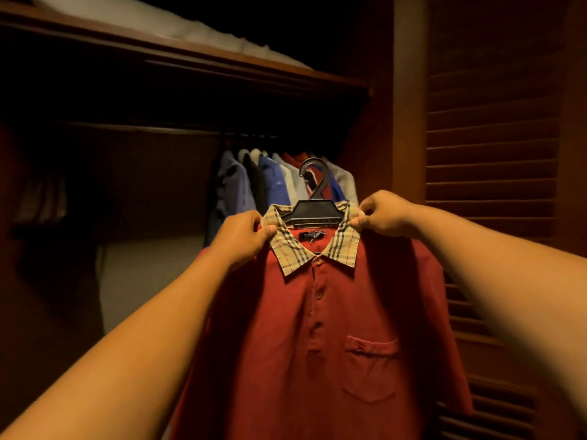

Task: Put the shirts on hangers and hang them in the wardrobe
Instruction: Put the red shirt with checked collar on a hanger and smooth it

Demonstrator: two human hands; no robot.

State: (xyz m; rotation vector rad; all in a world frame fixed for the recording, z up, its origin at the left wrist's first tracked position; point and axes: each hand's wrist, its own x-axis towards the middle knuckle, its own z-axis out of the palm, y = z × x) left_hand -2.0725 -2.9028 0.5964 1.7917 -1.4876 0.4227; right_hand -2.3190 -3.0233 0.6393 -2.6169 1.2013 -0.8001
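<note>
Left hand (243, 233) pinches the plaid collar's left side; right hand (382, 214) pinches its right side. Red shirt (317, 328) hangs between them on a black hanger (313, 211), held up before the wardrobe. Likely light, soft, limp; the stiff hook is the better hold for hanging. Rail (143, 128) dim, hung shirts (270, 182) behind. Louvred door (492, 138) at right.

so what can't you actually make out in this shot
Head view only:
- Hanger arms: hidden inside the red shirt.
- Collar label: text too small and blurred.
- Shirt hem: cut off by the bottom edge.
- Rail: nearly lost in darkness.
- Hanging shirts: partly hidden behind the hanger; count unclear.
- White bundle on the shelf: blurred.
</note>
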